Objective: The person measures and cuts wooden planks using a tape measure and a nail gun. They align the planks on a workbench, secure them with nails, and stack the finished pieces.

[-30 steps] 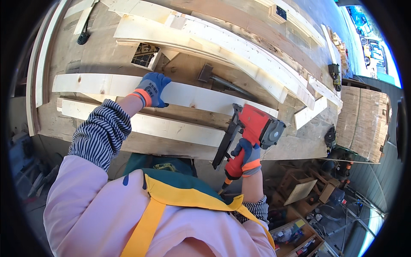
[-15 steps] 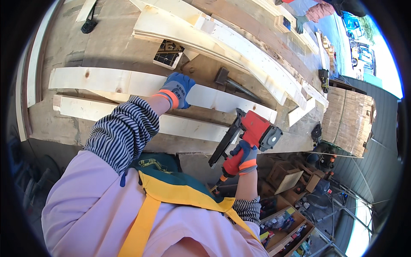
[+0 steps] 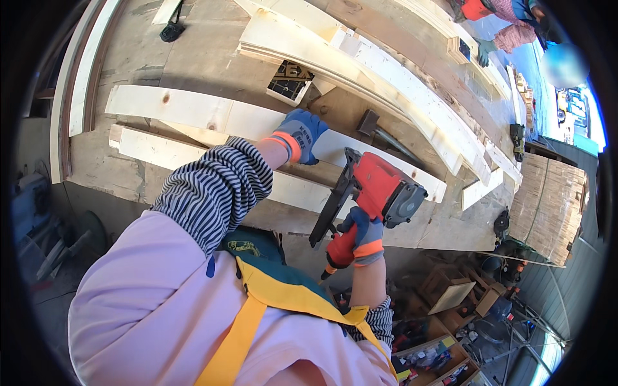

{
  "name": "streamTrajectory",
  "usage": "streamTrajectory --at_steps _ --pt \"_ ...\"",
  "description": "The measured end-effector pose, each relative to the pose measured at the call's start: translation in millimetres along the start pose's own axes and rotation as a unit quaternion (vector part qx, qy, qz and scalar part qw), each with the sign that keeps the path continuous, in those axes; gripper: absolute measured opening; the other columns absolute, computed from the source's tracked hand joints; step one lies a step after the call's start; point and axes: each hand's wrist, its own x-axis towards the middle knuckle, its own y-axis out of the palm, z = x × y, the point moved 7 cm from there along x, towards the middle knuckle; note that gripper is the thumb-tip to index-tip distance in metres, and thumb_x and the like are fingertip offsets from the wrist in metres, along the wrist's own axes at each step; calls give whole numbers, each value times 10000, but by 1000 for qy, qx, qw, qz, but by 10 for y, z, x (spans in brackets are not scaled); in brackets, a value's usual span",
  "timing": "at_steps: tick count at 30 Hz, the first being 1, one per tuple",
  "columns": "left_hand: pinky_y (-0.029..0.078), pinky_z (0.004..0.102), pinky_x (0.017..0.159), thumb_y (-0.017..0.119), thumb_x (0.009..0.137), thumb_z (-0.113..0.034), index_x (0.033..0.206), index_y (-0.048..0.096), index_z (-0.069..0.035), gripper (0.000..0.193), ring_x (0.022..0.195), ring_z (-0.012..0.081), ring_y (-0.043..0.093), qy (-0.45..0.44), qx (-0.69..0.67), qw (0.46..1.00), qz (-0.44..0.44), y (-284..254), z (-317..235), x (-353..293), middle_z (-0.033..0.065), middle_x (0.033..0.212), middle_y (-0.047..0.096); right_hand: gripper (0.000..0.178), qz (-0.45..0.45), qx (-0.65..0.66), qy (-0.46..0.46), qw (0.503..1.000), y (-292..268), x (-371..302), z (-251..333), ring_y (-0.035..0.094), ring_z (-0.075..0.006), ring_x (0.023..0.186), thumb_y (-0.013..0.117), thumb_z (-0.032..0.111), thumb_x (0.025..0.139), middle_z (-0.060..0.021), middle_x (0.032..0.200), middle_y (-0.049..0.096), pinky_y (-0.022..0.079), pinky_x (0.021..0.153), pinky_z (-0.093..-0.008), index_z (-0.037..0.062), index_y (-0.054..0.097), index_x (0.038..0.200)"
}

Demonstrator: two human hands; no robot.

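Note:
My left hand (image 3: pixel 301 136), in a blue and orange glove, is closed over a long pale board (image 3: pixel 193 109) lying across the workbench. A second board (image 3: pixel 167 149) runs alongside it on my side, with a gap between them and another piece of wood partly showing there. My right hand (image 3: pixel 362 235), gloved alike, grips the handle of a red nail gun (image 3: pixel 376 180). Its black magazine points down and left, and its nose overlaps the boards just right of my left hand; whether it touches wood I cannot tell. Beyond the boards lies a hammer (image 3: pixel 393 140).
Stacked long boards (image 3: pixel 360 83) fill the bench's far side. A small open box (image 3: pixel 290 83) and a black tape measure (image 3: pixel 172 31) lie beyond my left hand. Far right, a co-worker's gloved hand (image 3: pixel 486 50) is near timber. A strapped wood stack (image 3: pixel 547 193) stands at right.
The whole view has shifted, so the bench appears farther right. Against the boards, the nail gun has moved left, closer to my left hand. My left hand keeps its hold on the board.

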Motion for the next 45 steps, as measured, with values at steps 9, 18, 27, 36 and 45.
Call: streamTrajectory --at_steps 9,18,27,36,45 --pt "417 375 903 684 706 -616 1167 539 -140 678 1016 251 604 4 31 999 14 21 -14 -32 87 1070 620 229 20 -98 15 995 175 -204 -2 607 -204 541 550 151 812 -99 578 585 489 551 -334 17 582 629" --pt "170 455 1175 689 647 -721 1493 283 -72 1141 1413 309 269 99 -59 983 -146 -287 609 -966 141 1515 318 165 5 -169 -29 985 337 -160 65 572 -216 514 539 79 731 -91 554 580 477 538 -345 26 588 583" --pt "290 420 1094 765 627 -610 1472 315 -137 1068 1224 272 463 -55 121 991 36 135 2947 -1958 83 1317 487 175 -87 -75 -46 992 947 -483 93 527 -232 431 526 87 782 -117 559 513 503 454 -344 -5 534 931" --pt "396 389 998 757 665 -597 1345 416 -138 888 1119 267 544 -2 2 1000 31 3 2986 -2006 87 1185 556 174 -115 104 26 988 2369 -385 351 538 -231 505 597 114 816 -104 624 532 529 506 -402 4 564 947" --pt "422 382 949 760 686 -562 1313 435 -142 821 1087 258 566 23 11 1000 0 40 3003 -1990 88 1137 574 112 -129 81 54 987 2464 -505 467 526 -246 493 578 101 816 -112 619 522 521 490 -414 10 559 878"
